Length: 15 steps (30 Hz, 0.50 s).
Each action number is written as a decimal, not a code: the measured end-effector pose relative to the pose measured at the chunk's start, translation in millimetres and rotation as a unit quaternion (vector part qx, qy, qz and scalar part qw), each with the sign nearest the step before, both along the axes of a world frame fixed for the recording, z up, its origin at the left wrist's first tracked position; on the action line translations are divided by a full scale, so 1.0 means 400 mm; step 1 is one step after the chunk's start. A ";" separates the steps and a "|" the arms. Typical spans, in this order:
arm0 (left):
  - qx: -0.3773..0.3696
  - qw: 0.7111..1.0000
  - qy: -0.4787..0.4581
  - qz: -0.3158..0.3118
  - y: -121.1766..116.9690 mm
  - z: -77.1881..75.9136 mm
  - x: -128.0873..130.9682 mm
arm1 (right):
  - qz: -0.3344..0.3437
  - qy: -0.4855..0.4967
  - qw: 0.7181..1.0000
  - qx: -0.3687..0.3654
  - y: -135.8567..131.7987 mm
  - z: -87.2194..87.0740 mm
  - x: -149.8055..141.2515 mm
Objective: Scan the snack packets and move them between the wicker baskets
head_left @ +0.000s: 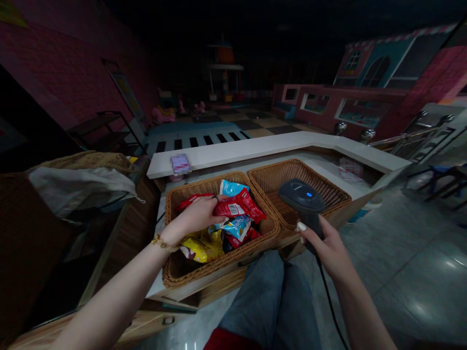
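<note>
Snack packets [237, 227], heaped in the left wicker basket [219, 262], are touched by the left hand [200, 212]: its fingers and thumb are laid against a red packet [231, 209] bearing a barcode, though whether that packet is firmly gripped cannot be told. By the right hand [330, 248], a dark barcode scanner [304, 197] is grasped round its handle and held over the right wicker basket [317, 177]; a small blue light is shown on its head, and a cable [330, 299] is hung below. Around the red packet, blue packets are seen behind and in front, and a yellow packet [204, 249] is placed near the left wrist, where a gold-toned bracelet [162, 243] is worn. Both baskets are set side by side on a white counter [156, 272], bordered by a raised ledge [237, 149]. Beyond it, a piano-key mat [200, 138] is laid. At left, a pale cloth bag [87, 187] is seen.
</note>
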<state>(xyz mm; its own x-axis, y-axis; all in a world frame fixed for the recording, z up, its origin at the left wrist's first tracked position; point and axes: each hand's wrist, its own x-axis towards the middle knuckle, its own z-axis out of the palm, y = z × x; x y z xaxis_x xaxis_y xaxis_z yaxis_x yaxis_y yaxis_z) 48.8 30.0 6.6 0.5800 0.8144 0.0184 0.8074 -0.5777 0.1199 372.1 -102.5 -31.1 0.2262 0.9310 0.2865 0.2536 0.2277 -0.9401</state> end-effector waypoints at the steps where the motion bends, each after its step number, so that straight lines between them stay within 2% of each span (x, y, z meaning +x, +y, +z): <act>1: 0.028 1.000 0.003 0.004 -0.008 0.009 0.003 | 0.010 0.000 1.000 0.000 0.001 -0.001 0.002; 5: 0.172 0.985 -0.012 0.023 -0.035 0.047 0.029 | 0.020 0.008 1.000 0.022 -0.002 0.005 0.005; 8: 0.262 0.963 -0.058 -0.012 -0.031 0.060 0.062 | 0.059 -0.012 0.998 0.020 -0.003 0.011 0.007; 11: 0.300 0.947 -0.095 -0.069 -0.010 0.052 0.089 | 0.040 -0.069 0.997 0.017 -0.006 0.008 0.006; 13: 0.307 0.940 -0.113 -0.095 0.005 0.038 0.096 | 0.022 -0.049 0.999 0.003 -0.014 0.000 -0.002; 15: 0.300 0.940 -0.119 -0.108 0.016 0.022 0.095 | 0.039 -0.003 0.998 -0.043 -0.027 -0.007 -0.020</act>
